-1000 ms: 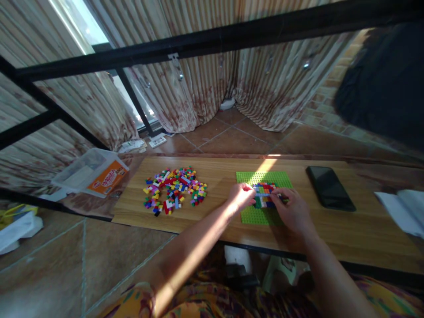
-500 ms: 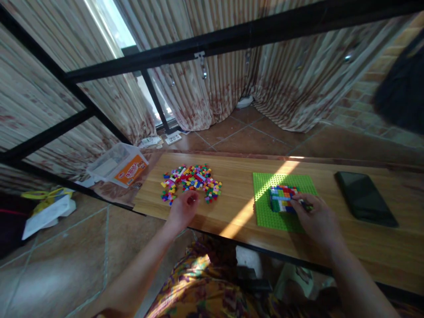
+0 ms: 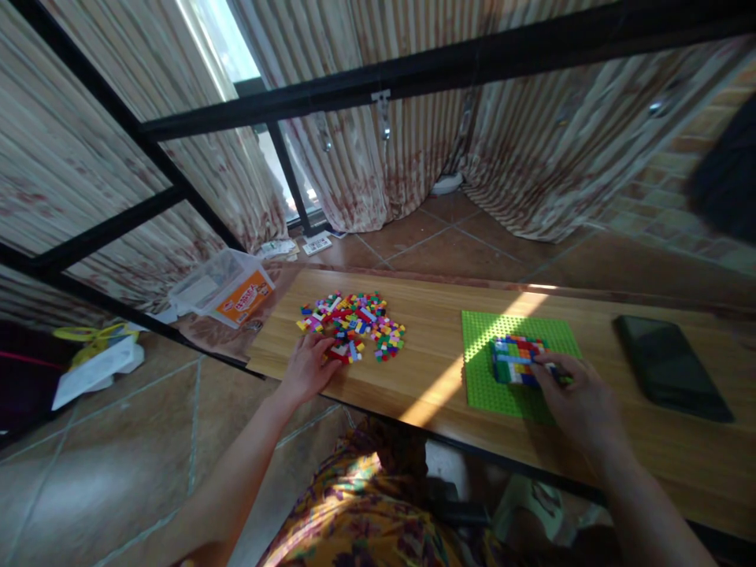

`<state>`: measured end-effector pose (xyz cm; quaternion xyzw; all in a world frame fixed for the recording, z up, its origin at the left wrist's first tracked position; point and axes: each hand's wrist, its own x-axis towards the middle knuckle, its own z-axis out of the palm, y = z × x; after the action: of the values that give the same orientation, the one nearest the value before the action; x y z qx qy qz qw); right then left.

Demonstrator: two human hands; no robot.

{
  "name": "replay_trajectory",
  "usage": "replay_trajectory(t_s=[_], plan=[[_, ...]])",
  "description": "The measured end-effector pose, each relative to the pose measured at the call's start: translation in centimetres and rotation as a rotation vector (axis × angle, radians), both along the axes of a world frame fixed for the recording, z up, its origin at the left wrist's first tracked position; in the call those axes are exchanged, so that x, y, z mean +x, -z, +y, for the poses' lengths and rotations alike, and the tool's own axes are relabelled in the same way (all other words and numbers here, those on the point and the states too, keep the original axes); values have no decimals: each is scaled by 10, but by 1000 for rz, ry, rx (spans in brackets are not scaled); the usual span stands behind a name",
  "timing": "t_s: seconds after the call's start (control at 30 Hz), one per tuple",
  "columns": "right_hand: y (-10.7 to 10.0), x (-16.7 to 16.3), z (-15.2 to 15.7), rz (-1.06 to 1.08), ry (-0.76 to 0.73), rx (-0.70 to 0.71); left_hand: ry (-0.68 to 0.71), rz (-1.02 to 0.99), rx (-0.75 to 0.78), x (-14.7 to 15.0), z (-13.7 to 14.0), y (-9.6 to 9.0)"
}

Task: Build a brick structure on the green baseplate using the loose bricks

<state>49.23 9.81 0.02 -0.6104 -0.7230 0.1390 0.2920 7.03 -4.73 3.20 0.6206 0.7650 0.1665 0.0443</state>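
The person's left hand (image 3: 307, 368), fingers parted, is at the loose bricks (image 3: 359, 315) on the table (image 3: 434, 327); rightward, the brick build (image 3: 511, 361) sits on a green baseplate (image 3: 484, 395), the right hand (image 3: 579, 396) against it, grip too hidden to tell.

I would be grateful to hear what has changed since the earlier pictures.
The left hand has moved left, from the brick build on the green baseplate to the loose brick pile; whether it grips anything is unclear. The view has swung left. The right hand stays at the build, and the black phone remains right of the baseplate.
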Motion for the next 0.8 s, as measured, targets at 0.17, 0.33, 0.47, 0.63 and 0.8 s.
replay_trajectory(t_s=[0.17,0.33,0.47,0.63,0.8], plan=[[0,0,1,8,-4,-25,-42,-37,5,1,11,1],[-1,-1,1,-1,0,-14,-76,-43,33,6,14,1],[-1,-2,0,13,-13,-6,-91,-46,34,12,17,0],[-2,-2,0,10,-6,-19,-126,19,17,17,24,2],[-2,-2,0,8,-22,5,-183,3,-16,19,29,4]])
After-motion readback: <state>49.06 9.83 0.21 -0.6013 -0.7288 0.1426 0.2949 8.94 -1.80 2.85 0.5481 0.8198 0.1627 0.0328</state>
